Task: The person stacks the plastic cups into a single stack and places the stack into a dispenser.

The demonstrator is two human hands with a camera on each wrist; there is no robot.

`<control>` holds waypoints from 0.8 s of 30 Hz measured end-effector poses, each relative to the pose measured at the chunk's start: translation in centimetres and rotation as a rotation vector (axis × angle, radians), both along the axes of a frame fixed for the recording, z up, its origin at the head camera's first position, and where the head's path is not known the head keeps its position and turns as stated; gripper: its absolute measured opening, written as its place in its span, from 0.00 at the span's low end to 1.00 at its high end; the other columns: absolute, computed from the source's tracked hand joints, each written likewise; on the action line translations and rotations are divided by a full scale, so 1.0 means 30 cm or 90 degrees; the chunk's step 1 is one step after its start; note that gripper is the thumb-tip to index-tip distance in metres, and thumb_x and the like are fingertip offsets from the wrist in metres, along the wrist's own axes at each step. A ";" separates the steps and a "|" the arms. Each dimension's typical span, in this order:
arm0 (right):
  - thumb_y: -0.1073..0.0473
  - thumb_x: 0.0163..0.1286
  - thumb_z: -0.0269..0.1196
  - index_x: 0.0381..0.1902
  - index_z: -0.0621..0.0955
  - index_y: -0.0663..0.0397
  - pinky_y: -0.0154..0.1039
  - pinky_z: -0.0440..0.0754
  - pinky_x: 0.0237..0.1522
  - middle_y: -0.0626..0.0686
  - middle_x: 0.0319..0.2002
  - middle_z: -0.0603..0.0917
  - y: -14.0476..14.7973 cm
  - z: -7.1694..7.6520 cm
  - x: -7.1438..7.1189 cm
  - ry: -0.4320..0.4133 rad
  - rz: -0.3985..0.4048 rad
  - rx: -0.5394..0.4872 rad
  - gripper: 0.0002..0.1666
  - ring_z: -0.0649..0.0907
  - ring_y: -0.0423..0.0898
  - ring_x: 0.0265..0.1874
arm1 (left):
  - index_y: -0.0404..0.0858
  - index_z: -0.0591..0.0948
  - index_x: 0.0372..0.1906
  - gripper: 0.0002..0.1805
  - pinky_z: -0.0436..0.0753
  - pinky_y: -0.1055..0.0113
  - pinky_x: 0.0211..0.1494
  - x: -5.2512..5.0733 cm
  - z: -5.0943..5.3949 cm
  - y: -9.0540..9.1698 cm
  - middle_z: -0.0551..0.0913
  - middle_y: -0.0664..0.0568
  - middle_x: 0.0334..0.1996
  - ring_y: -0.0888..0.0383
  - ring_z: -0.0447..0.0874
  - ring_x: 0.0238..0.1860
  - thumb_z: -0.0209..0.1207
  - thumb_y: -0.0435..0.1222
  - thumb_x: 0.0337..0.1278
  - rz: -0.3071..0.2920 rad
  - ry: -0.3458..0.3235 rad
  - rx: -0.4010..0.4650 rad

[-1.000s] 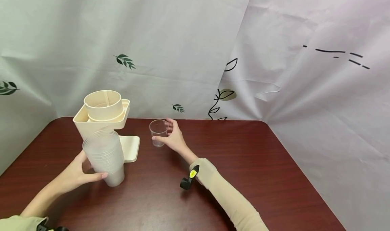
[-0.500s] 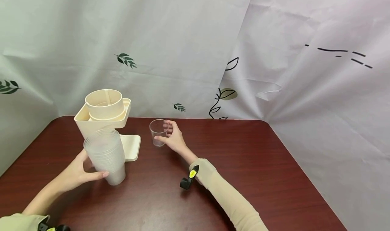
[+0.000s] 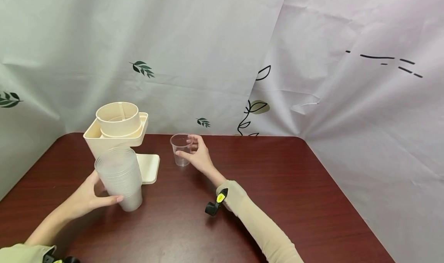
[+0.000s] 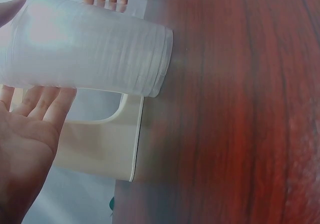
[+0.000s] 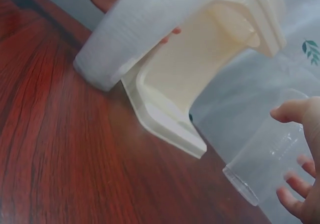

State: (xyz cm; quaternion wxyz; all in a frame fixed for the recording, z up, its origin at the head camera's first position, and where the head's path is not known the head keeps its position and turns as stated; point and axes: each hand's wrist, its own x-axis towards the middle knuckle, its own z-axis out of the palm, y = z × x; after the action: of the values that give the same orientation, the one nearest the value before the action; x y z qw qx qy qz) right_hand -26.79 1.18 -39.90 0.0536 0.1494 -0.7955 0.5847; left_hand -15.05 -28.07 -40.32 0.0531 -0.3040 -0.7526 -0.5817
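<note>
My left hand [image 3: 86, 197] grips a tall stack of nested clear plastic cups [image 3: 121, 178], which leans a little. Its thumb shows on the near side, and in the left wrist view the fingers lie along the other side of the stack [image 4: 95, 49]. Whether the stack touches the table cannot be told. Farther back, my right hand [image 3: 202, 159] holds a single clear plastic cup [image 3: 181, 145], upright, thumb on the near side and fingers behind. The right wrist view shows those fingers curved around the cup [image 5: 265, 156].
Behind the stack stands a cream-coloured plastic stand [image 3: 116, 143] with a round open tube [image 3: 119, 126] on top and a flat base plate [image 3: 149, 168]. The dark red wooden table [image 3: 263, 186] ends at a pale patterned curtain [image 3: 208, 62].
The single cup has shifted very slightly with my right hand and stands a bit straighter. My left hand and the stack stay almost still.
</note>
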 end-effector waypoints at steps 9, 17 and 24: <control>0.61 0.54 0.72 0.61 0.69 0.58 0.42 0.79 0.49 0.63 0.51 0.77 -0.007 0.065 0.031 0.052 0.001 -0.039 0.37 0.79 0.51 0.45 | 0.40 0.58 0.70 0.51 0.75 0.82 0.49 0.002 -0.002 -0.002 0.74 0.63 0.56 0.72 0.76 0.53 0.63 0.12 0.35 0.008 0.004 -0.006; 0.59 0.55 0.71 0.62 0.69 0.54 0.32 0.78 0.44 0.54 0.48 0.76 -0.022 0.123 0.053 0.062 0.010 -0.060 0.37 0.76 0.35 0.39 | 0.35 0.56 0.69 0.50 0.75 0.81 0.49 0.002 0.004 -0.001 0.74 0.63 0.56 0.73 0.77 0.53 0.63 0.13 0.36 0.007 0.001 -0.011; 0.60 0.55 0.71 0.61 0.70 0.53 0.29 0.77 0.42 0.54 0.49 0.76 -0.037 0.201 0.094 0.085 0.029 -0.095 0.36 0.76 0.34 0.38 | 0.38 0.57 0.69 0.50 0.76 0.80 0.48 0.002 0.002 -0.002 0.74 0.63 0.56 0.73 0.77 0.52 0.63 0.13 0.36 0.010 -0.003 -0.013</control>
State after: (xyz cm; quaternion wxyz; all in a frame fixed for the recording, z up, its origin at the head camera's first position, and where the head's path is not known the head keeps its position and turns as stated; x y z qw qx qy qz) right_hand -23.97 0.07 -33.88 0.1044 0.2015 -0.7408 0.6323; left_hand -14.97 -28.12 -40.28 0.0528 -0.2969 -0.7609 -0.5746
